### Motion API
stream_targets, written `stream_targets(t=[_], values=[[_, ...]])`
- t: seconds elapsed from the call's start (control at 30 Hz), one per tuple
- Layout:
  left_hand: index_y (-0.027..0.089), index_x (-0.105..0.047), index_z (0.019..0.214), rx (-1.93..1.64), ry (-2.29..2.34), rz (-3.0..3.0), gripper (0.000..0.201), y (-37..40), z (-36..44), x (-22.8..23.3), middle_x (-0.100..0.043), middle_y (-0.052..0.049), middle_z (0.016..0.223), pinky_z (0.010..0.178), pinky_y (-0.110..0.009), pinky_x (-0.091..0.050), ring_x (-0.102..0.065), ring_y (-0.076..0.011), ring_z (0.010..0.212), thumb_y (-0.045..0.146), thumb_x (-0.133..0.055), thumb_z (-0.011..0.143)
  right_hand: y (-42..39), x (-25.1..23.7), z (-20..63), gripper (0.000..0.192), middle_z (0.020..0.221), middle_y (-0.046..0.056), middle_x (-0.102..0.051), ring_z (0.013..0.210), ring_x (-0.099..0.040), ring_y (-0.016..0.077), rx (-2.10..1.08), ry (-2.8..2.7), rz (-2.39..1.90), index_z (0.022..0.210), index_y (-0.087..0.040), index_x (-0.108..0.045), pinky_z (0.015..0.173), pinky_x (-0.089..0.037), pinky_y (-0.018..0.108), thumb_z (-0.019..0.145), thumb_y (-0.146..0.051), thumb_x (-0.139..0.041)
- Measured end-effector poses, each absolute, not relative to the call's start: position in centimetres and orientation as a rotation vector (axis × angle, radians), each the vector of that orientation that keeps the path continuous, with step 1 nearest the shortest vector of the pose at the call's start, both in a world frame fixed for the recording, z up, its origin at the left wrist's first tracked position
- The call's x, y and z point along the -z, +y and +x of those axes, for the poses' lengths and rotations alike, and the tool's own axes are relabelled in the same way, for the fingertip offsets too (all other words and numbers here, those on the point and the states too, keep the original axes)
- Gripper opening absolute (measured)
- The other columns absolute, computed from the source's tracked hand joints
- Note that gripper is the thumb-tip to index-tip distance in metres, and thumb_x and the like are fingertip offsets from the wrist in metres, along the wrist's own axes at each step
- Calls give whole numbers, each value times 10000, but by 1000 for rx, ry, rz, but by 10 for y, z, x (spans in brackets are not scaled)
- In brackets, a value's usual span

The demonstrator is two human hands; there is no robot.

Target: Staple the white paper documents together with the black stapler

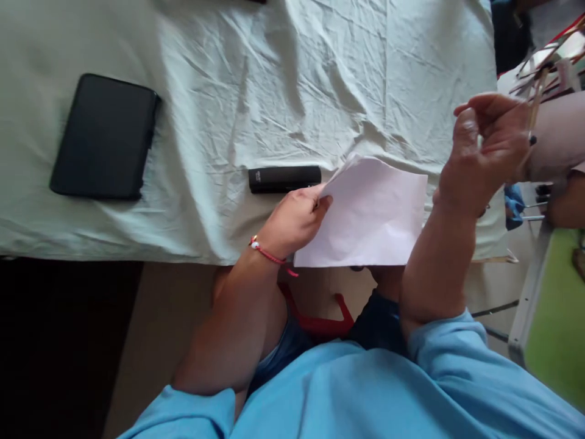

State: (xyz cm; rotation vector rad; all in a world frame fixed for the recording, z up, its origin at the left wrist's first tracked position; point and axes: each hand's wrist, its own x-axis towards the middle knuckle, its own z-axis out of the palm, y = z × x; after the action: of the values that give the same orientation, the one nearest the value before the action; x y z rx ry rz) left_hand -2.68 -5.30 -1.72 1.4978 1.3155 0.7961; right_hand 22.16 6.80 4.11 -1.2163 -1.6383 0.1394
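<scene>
- The left hand [295,219] pinches the upper left corner of a white sheet of paper [365,213], fingers curled onto the edge and thumb on top. The sheet lies at the near edge of the tabletop [274,79] and partly overhangs it towards the person.
- The right hand [487,146] is raised off the sheet, up and to the right of it, touching nothing on the tabletop. Its fingers are loosely curled inward. Whether something small sits between them I cannot tell.
- The paper looks flat apart from light creases and a lifted upper left corner. No clean fold, cut or mark shows on it, so by my judgement the work on the sheet is at an early stage, with almost all of the handling left.
- Just above the left hand, almost touching its knuckles, lies a slim black case [284,179] on the pale green cloth.
- Well to the left of that hand rests a black tablet-like slab [104,137], flat and untouched.
- Beyond the right hand, a cluttered stand with sticks [548,61] is partly visible, too blurred to read.
</scene>
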Motion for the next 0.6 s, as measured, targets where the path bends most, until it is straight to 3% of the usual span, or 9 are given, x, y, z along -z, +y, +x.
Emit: stream_targets(t=[0.2, 0.43, 0.6], values=[[185, -679, 965, -706, 1505, 1498, 347, -53, -20, 9, -722, -43, 867, 740, -327, -453, -633, -210, 795, 415, -431, 1045, 70, 8, 251, 220, 1056, 88, -710, 956, -636, 116, -285, -1525, -1304, 1095, -87, -694, 890, -513, 263, 1018, -279, -619], [220, -600, 793, -727, 1531, 1447, 382, -54, 0, 0, -753, -47, 888, 737, -304, -493, -655, -210, 818, 472, -471, 1049, 70, 36, 300, 363, 1091, 60, -687, 952, -660, 122, -366, -1330, -1461, 1157, -153, -627, 839, -559, 268, 1055, -494, -555], [198, -695, 841, -802, 1502, 1203, 446, -61, 0, 7, -774, -65, 894, 650, -292, -501, -647, -226, 813, 602, -605, 1007, 88, 44, 323, 587, 1172, 85, -648, 1081, -673, 161, -437, -1372, -1527, 1213, -182, -571, 864, -574, 288, 995, -725, -612]])
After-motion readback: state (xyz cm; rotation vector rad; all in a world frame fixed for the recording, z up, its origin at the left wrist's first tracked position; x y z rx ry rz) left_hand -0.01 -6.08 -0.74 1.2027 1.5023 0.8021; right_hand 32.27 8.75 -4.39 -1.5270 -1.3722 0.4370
